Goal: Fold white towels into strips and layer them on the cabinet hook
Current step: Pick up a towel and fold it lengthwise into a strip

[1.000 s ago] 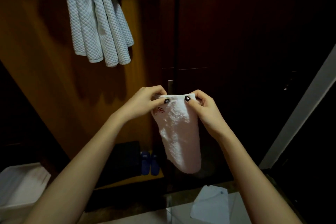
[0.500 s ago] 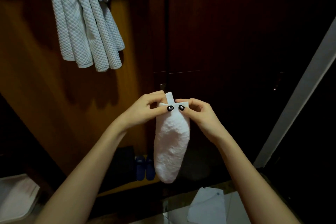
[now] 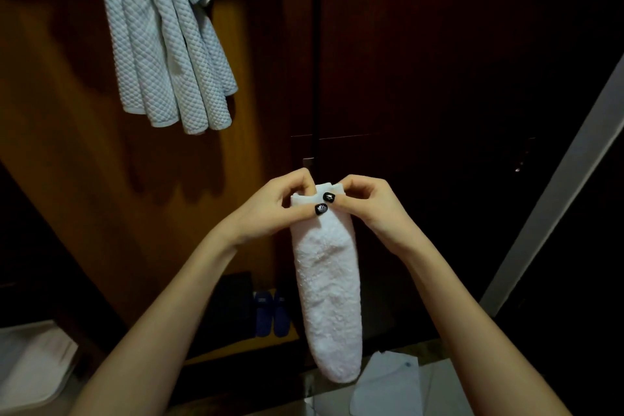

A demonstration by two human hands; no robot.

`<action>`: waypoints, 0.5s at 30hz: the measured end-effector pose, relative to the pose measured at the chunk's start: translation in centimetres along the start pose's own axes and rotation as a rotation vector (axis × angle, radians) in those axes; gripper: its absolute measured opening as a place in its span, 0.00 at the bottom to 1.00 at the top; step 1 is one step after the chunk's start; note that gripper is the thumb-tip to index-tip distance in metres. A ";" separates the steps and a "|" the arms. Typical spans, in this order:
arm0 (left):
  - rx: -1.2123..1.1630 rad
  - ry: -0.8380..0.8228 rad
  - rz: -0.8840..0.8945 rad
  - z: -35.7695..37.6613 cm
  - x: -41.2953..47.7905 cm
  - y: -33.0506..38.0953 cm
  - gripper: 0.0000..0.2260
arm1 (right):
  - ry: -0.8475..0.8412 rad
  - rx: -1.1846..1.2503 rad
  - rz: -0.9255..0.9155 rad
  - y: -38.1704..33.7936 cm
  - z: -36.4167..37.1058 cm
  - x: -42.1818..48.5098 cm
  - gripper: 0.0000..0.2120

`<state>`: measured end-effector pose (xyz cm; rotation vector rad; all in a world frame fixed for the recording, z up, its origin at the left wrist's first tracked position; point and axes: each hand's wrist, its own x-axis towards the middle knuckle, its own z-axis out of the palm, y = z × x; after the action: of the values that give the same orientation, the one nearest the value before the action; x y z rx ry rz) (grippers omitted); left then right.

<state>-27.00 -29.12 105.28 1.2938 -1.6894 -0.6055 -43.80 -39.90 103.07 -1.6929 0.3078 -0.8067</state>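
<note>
- Done so far: hung towels (image 3: 162, 54) at 11 o'clock, several waffle-weave strips draped in layers against the cabinet (image 3: 84, 196). The hook itself is hidden above or behind them, so I can't confirm the seating.
- In hand: one white towel (image 3: 326, 280) at centre frame, already narrowed to a long strip. It hangs straight down from the fingers, with its bottom end at 6 o'clock. My read is that the fold is nearly finished and the top edge is being squared up.
- Left to do: carry this strip up to 11 o'clock and lay it over the stack. The folded cloth (image 3: 388, 385) at 5 o'clock, lying flat on a pale surface, looks like the next piece. I can't tell whether it's a towel.
- Rough estimate is past halfway. The total count is unknown.
- Left hand (image 3: 266, 213): just left of centre, forearm coming in from 7 o'clock. The fingers are curled, and the thumb and fingertips pinch the top-left corner of the strip.
- Right hand (image 3: 374, 209): just right of centre, forearm coming in from 5 o'clock. The fingers are curled and pinch the top-right corner. The two thumbs sit side by side and nearly touch on the front face of the towel.
- Both wrists are level and close together, well below the hung stack.
</note>
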 end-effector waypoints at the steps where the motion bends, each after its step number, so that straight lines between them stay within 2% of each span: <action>1: -0.001 -0.001 -0.007 0.0 -0.1 -0.1 0.12 | 0.003 -0.002 -0.002 0.0 0.2 0.0 0.05; 10: -0.026 0.039 0.013 -0.2 -0.2 -0.1 0.10 | 0.027 -0.079 0.009 -0.6 1.2 0.6 0.08; 15: -0.109 0.066 0.035 -0.4 -0.4 -0.2 0.08 | 0.028 0.006 0.067 -0.5 1.7 0.6 0.08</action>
<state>-26.49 -28.77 105.16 1.1925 -1.6000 -0.6194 -42.32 -38.86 103.58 -1.6578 0.3789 -0.7809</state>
